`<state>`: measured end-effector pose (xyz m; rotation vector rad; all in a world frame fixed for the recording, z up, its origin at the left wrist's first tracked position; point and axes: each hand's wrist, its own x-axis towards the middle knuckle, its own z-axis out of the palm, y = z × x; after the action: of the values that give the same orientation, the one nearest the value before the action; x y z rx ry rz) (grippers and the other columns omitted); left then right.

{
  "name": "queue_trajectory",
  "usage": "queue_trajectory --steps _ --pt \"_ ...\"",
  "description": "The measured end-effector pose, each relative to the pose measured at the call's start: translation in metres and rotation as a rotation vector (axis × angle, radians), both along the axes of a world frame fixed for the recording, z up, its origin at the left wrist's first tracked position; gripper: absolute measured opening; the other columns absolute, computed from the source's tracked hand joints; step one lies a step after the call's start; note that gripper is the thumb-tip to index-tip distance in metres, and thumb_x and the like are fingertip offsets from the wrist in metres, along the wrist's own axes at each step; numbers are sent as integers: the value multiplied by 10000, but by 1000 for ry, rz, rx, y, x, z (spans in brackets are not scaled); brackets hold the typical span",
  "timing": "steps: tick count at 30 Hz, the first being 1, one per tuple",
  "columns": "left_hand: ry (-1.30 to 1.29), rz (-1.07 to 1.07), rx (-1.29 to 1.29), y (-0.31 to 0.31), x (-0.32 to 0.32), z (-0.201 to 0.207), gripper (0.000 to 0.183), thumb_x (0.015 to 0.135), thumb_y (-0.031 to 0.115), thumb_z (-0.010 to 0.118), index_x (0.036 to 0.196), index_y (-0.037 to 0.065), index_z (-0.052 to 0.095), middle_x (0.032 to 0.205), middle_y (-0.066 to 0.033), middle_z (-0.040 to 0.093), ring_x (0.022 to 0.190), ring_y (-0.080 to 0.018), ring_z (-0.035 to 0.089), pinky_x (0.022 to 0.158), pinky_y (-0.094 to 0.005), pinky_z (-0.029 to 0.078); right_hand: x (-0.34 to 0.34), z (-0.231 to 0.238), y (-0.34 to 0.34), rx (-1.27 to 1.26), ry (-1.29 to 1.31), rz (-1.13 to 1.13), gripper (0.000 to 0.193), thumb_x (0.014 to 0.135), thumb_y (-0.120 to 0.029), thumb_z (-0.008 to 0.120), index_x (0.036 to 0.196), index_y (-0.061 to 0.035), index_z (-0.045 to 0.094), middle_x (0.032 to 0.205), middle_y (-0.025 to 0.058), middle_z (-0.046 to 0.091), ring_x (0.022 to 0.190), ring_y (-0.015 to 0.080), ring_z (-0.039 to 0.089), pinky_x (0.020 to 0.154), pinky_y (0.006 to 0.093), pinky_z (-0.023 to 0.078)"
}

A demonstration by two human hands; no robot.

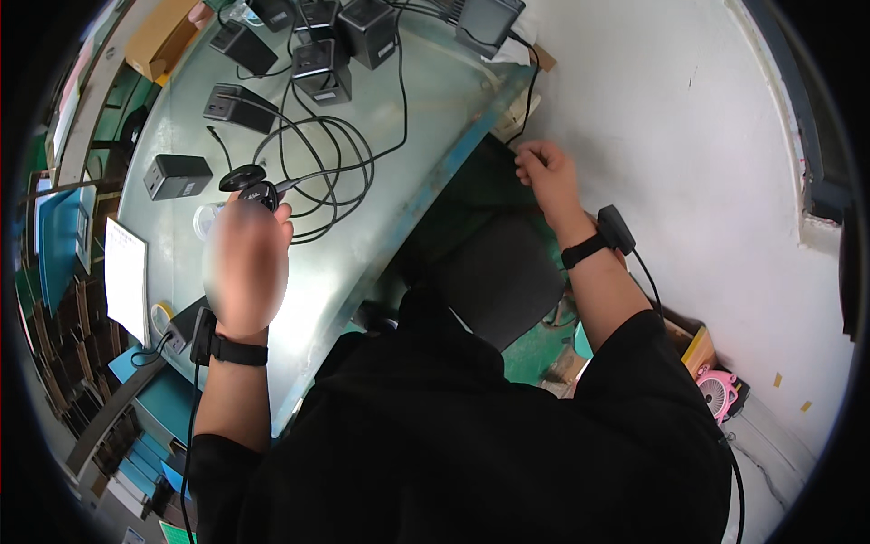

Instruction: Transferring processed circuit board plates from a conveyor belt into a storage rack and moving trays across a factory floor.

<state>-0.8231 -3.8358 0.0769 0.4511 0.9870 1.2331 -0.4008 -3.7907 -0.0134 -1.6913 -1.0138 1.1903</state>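
My left hand (246, 263), partly blurred, is over the table with its fingers closed around a small round black case (260, 195). The case's round lid (242, 178) stands flipped up, and a cable plug (288, 184) meets its right side. A clear round piece (205, 220) shows beside that hand. Past the table's right edge, my right hand (549, 179) is raised near the wall with curled fingers. A black cable (530, 91) hangs down close to its fingertips; whether they pinch it or something else is hidden.
Several black box-shaped devices (243, 107) and looped black cables (353, 172) cover the far part of the glass-topped table (381, 218). A paper sheet (127, 281) and tape roll (162, 317) lie left. A dark chair (494, 281) stands right, a pink fan (718, 394) beyond.
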Motion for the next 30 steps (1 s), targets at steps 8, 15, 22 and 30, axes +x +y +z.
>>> queue_trajectory --steps 8,15,22,30 --pt "-11 -7 -24 -14 -3 -12 237 1025 160 609 1259 134 586 1198 -49 696 1034 -177 714 886 -291 589 58 -78 -109 -40 -475 18 207 916 -135 653 1086 -20 679 978 144 713 876 290 693 788 362 541" --pt "5 124 -15 -7 -27 9 242 1053 220 555 1270 116 582 1209 -84 693 1052 -199 712 884 -298 593 156 -20 -113 143 -1130 144 680 831 -235 773 1401 6 493 1332 248 570 1248 442 513 1061 484 429" --pt "2 156 24 -3 -31 18 239 1068 247 517 1259 117 579 1192 -79 699 1060 -207 714 890 -326 595 152 -31 -137 35 -879 81 387 922 -190 675 1252 1 604 1256 236 626 1171 404 604 992 464 486" --pt "-2 275 26 -23 -25 40 231 1056 246 543 1262 146 570 1182 -37 694 1057 -211 710 889 -332 581 -191 85 -28 738 -164 836 223 884 -83 647 1098 -19 648 1066 142 653 993 349 645 842 437 541"
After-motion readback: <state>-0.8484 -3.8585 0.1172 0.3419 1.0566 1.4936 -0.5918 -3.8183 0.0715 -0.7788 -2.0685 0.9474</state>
